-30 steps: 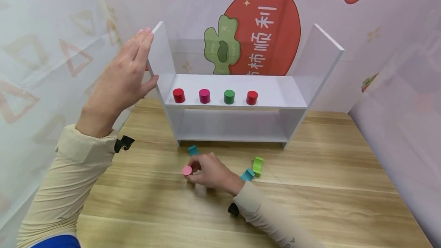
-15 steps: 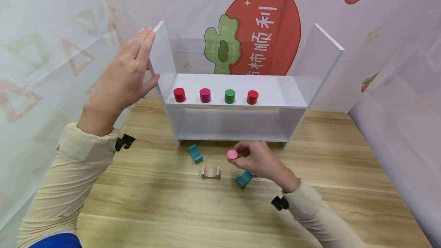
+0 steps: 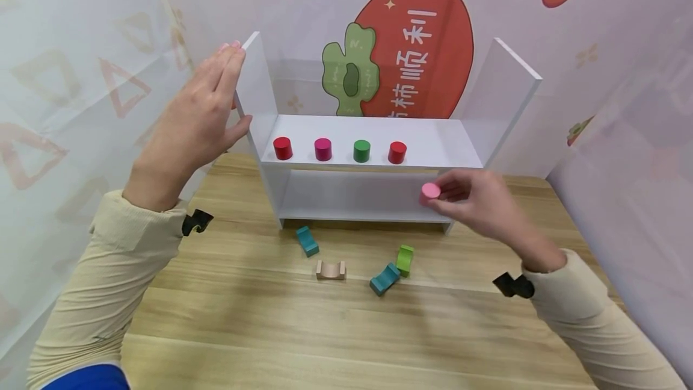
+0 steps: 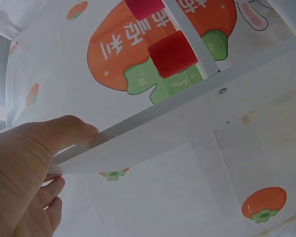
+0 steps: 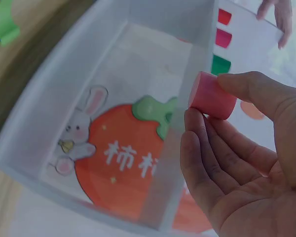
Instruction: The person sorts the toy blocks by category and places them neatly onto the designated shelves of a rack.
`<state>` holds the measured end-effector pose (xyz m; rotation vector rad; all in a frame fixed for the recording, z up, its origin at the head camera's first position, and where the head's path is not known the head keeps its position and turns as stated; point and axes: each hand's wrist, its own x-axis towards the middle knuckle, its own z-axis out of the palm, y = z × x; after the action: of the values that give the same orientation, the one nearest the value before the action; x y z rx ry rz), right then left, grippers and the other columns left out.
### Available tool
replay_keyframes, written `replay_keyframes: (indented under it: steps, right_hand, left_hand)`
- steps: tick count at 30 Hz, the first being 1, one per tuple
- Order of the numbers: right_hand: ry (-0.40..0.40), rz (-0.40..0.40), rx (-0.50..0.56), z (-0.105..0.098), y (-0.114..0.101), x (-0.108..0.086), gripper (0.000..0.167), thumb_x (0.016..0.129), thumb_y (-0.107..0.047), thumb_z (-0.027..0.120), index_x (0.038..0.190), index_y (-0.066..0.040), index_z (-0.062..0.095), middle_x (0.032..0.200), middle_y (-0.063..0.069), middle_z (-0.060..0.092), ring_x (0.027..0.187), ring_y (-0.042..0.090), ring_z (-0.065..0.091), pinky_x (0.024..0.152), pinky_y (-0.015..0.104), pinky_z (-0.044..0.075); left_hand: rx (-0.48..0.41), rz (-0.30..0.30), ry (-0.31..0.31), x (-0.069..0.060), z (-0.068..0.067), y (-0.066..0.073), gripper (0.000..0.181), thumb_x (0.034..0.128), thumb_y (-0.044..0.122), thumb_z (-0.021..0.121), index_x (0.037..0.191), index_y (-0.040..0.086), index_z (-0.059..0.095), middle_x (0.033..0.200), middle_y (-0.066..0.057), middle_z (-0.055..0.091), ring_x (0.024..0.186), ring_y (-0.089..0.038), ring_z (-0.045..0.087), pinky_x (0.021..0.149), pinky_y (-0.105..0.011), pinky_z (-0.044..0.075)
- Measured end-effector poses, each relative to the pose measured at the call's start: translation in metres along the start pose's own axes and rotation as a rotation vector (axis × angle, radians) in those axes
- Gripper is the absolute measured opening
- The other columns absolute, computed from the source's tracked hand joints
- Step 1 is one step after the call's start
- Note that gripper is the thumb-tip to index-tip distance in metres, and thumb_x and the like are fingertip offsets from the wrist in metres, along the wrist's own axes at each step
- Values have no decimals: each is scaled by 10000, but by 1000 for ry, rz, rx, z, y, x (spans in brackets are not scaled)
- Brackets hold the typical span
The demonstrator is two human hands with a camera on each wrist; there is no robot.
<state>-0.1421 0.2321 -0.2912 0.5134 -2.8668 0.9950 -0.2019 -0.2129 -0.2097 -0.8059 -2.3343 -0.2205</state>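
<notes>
My right hand [image 3: 484,203] pinches a pink cylinder block [image 3: 430,193] between thumb and fingers, in front of the lower right part of a white shelf [image 3: 346,165]. The right wrist view shows the same pink block held at the fingertips, apart from the shelf. At the shelf's left side panel [image 3: 258,77], my left hand [image 3: 192,119] holds the front edge, thumb on one side and fingers on the other in the left wrist view. On the upper board stand a dark red block [image 3: 283,148], a magenta block [image 3: 323,149], a green block [image 3: 361,151] and a red block [image 3: 397,152] in a row.
Before the shelf, on the wooden table [image 3: 281,330], lie a teal curved block [image 3: 307,241], a plain wood curved block [image 3: 331,270], another teal one [image 3: 385,279] and a lime green one [image 3: 405,260]. A printed curtain [image 3: 303,23] hangs behind.
My right hand has lifted the pink block from the table area and carried it right and up, to the shelf's right part. My left hand has stayed on the side panel.
</notes>
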Motion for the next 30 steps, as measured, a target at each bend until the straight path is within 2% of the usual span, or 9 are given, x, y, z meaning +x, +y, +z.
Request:
replay_keyframes:
  steps: [4,9,21,30]
  right_hand:
    - [38,27,-22,-22,-4,7,359,884,-337,867,1120,-82,778,1035,88,806,901,193,764,717,119,584]
    - [87,63,-28,-34,-6,20,416,860,-400,879,1115,-83,789,1017,93,813,861,153,760,682,127,566]
    - [114,135,-39,-32,-7,43,392,879,-361,866,1150,-88,795,1058,124,814,940,232,776,675,144,546]
    - [128,131,-52,-29,-5,51,374,884,-309,863,1155,-61,794,1058,153,811,947,272,782,667,151,546]
  left_hand:
    - [1,-3,0,1,-1,0,890,876,-32,744,1628,-58,269,1680,-257,356,1599,-398,313,1372,-409,217]
    - [2,4,11,2,-1,1,867,876,-43,723,1622,-61,280,1674,-255,366,1595,-396,322,1370,-403,224]
    - [1,0,-2,0,1,1,896,869,-36,755,1623,-62,272,1675,-262,361,1598,-401,314,1367,-414,231]
    - [7,-8,-2,0,0,1,896,874,-26,757,1626,-61,270,1684,-251,354,1603,-390,309,1368,-404,227]
